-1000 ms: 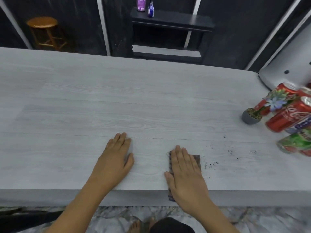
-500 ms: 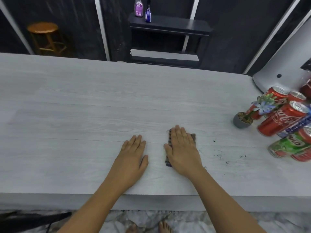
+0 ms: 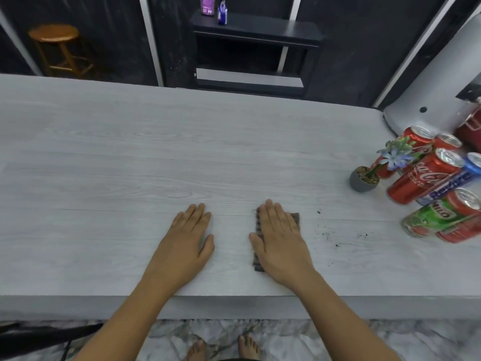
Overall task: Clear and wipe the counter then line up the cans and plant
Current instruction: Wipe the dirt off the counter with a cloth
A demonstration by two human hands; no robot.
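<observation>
Round brown wooden stool off the counter's far-left corner, on the floor beyond. Pale grey wood-grain counter spans the whole view. Left hand flat on the counter near the front edge, approx. mid-length; fingers straight, pressed together, thumb angled out, holding nothing. Purple bottle & blue bottle on a black shelf unit past the far edge. Right hand just beside the left, palm down on a dark brown folded cloth; fingers straight & close together, pressing it onto the counter, cloth edges showing at both sides of the hand. Black crumb specks scattered right of the cloth, near the front edge. Small grey pot w/ blue-flowered plant toward the right edge, upright. Cluster of drink cans just beside it at the right edge: red cola cans, a blue one, a green Milo can nearest the front, all packed touching. White curved object at the far-right corner.
</observation>
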